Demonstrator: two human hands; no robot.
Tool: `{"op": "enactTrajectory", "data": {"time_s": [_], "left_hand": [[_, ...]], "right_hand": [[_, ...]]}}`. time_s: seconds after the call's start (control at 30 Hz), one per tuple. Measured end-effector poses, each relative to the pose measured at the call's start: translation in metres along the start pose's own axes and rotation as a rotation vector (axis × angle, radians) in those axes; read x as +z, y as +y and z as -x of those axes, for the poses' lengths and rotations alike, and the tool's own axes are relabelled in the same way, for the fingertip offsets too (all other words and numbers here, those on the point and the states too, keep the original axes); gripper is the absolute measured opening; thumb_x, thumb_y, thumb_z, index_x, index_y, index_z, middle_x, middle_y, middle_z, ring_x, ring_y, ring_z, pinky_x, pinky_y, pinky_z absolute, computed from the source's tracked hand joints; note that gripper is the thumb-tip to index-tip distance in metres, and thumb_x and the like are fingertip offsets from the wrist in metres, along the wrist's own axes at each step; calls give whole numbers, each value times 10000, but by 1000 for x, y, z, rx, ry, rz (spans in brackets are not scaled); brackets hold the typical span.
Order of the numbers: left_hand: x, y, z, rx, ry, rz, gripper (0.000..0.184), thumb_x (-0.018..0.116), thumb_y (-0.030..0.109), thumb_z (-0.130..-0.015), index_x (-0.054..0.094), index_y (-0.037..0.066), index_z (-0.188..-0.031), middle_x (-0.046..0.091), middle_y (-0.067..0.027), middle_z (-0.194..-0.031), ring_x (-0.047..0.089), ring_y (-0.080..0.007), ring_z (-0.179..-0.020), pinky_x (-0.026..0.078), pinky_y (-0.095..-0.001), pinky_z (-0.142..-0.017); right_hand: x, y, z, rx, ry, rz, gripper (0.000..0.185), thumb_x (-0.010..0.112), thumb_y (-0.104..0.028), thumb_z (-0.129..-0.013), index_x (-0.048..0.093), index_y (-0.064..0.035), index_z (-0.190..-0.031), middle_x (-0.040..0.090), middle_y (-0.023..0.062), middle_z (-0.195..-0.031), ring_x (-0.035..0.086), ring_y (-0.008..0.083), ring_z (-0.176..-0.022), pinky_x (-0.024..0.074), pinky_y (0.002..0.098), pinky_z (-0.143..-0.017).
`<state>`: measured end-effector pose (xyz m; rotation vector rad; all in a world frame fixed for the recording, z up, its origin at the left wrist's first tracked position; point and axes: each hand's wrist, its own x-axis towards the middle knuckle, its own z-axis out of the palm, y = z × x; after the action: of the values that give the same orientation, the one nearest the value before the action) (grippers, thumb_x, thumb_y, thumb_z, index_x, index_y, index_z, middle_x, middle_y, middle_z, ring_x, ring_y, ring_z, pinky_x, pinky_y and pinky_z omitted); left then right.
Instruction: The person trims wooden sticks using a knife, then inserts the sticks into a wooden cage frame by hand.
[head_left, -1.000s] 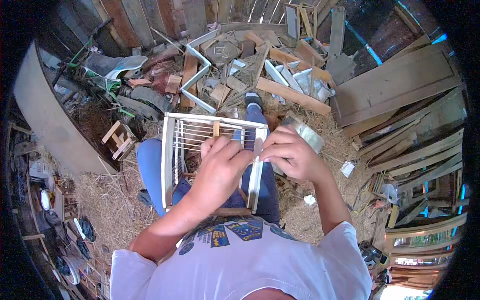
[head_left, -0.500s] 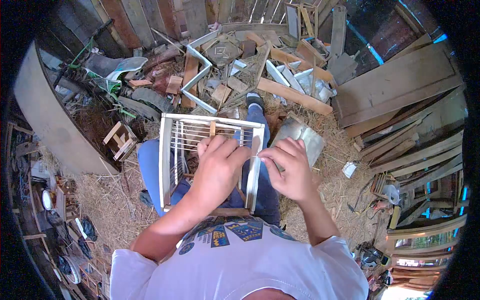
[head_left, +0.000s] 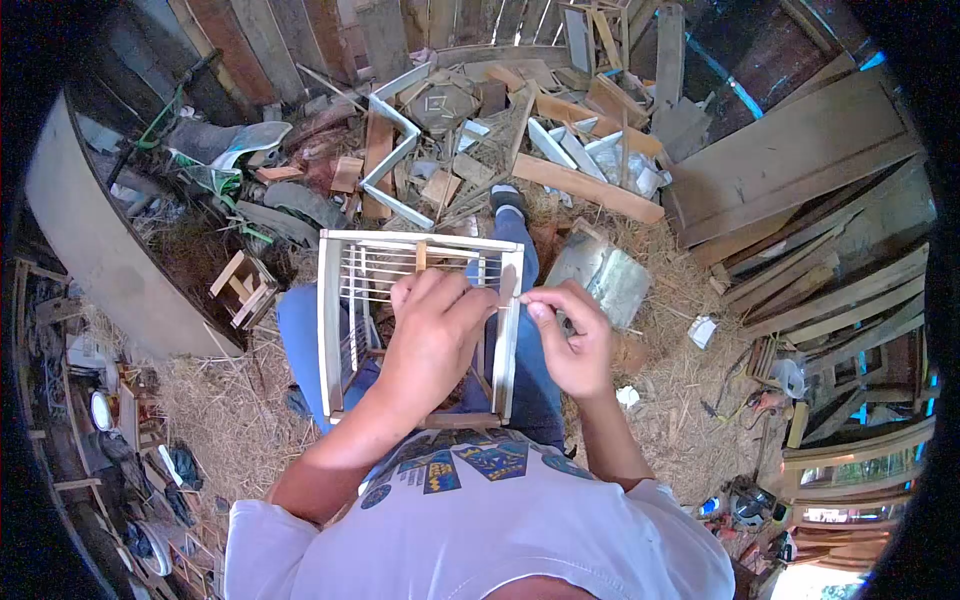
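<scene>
A wooden cage frame (head_left: 328,330) with pale rails and rows of thin bars rests across my lap. My left hand (head_left: 432,330) reaches over its open middle, fingers bent together, the thumb and forefinger at the inner side of the right rail (head_left: 508,350). A short bit of thin pale stick (head_left: 506,307) shows at that rail between my hands. Just outside the rail, my right hand (head_left: 574,340) pinches its end between thumb and forefinger, the other fingers curled. My left fingertips, partly hidden, seem closed on the same stick.
Straw covers the ground around my legs. Wood offcuts (head_left: 440,188) and white-edged boards (head_left: 395,205) lie ahead. A small wooden frame (head_left: 240,285) stands at left, a grey-white slab (head_left: 612,285) at right. Large panels (head_left: 790,165) and stacked planks lean along the right side.
My right hand has moved slightly down and turned, its thumb and forefinger still pinching beside the right rail. My left hand and the cage frame have hardly moved.
</scene>
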<state>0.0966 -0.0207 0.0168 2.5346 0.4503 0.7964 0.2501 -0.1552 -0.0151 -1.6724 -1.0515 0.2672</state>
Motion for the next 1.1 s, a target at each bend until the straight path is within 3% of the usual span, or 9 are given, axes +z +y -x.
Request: {"op": "enactTrajectory", "data": {"time_s": [0.07, 0.37, 0.43, 0.5, 0.7, 0.8, 0.93, 1.0, 1.1], "left_hand": [[1, 0, 0, -5, 24, 6, 162, 763, 65, -827, 719, 98, -980, 600, -49, -865, 586, -270, -898, 394, -410, -863], [3, 2, -4, 45, -16, -62, 166, 771, 48, -808, 718, 107, -955, 607, -41, -888, 585, -265, -925, 383, -409, -891], [4, 6, -5, 50, -36, -64, 159, 774, 50, -812, 718, 110, -948, 618, -38, -898, 588, -261, -925, 379, -402, -888], [3, 7, -7, 17, -73, -117, 144, 783, 53, -824, 735, 89, -955, 686, -39, -946, 616, -257, -936, 393, -394, -891], [5, 13, -11, 34, -89, -118, 150, 777, 53, -834, 728, 113, -962, 662, -26, -939, 596, -247, -928, 376, -385, -882], [6, 15, -12, 20, -115, -132, 162, 788, 53, -827, 735, 95, -974, 672, -42, -948, 611, -259, -964, 403, -394, -886], [6, 18, -15, 58, -127, -147, 180, 803, 61, -813, 737, 104, -975, 670, -37, -945, 607, -258, -980, 403, -396, -895], [3, 19, -16, 61, -129, -177, 185, 808, 65, -808, 737, 107, -974, 671, -34, -946, 606, -258, -985, 400, -398, -905], [2, 17, -17, 75, -167, -211, 165, 789, 93, -826, 727, 124, -976, 647, -20, -961, 595, -254, -1035, 366, -422, -918]], "right_hand": [[-10, -6, -4, -16, -42, 39, 93, 694, 18, -935, 736, -16, -1011, 663, 65, -876, 616, 155, -826, 493, 286, -786], [-19, 67, 24, 132, 178, 49, 113, 752, -32, -888, 726, -17, -997, 717, 111, -920, 694, 218, -836, 542, 326, -778], [-19, 101, 40, 201, 228, 30, 92, 738, -24, -912, 722, -9, -1001, 716, 64, -917, 651, 120, -845, 517, 282, -786], [-18, 150, 57, 210, 250, 124, 132, 759, -81, -907, 718, -23, -1019, 732, 111, -937, 706, 205, -843, 553, 324, -793], [-11, 265, 87, 416, 296, 75, 174, 749, -169, -938, 710, -19, -1019, 742, 115, -896, 715, 214, -821, 559, 358, -769], [-6, 314, 89, 722, 356, 168, 245, 770, -224, -905, 728, -12, -1022, 751, 165, -907, 734, 293, -840, 574, 395, -785], [4, 369, 94, 574, 323, 524, 274, 734, -223, -904, 685, -15, -1077, 745, 190, -913, 730, 353, -851, 571, 449, -767], [14, 382, 91, 663, 314, 759, 343, 742, -243, -885, 642, -24, -1130, 724, 239, -983, 702, 444, -917, 553, 536, -810], [21, 402, 84, 768, 291, 716, 376, 753, -240, -881, 602, -25, -1150, 697, 254, -1050, 686, 457, -972, 540, 558, -843]]}}
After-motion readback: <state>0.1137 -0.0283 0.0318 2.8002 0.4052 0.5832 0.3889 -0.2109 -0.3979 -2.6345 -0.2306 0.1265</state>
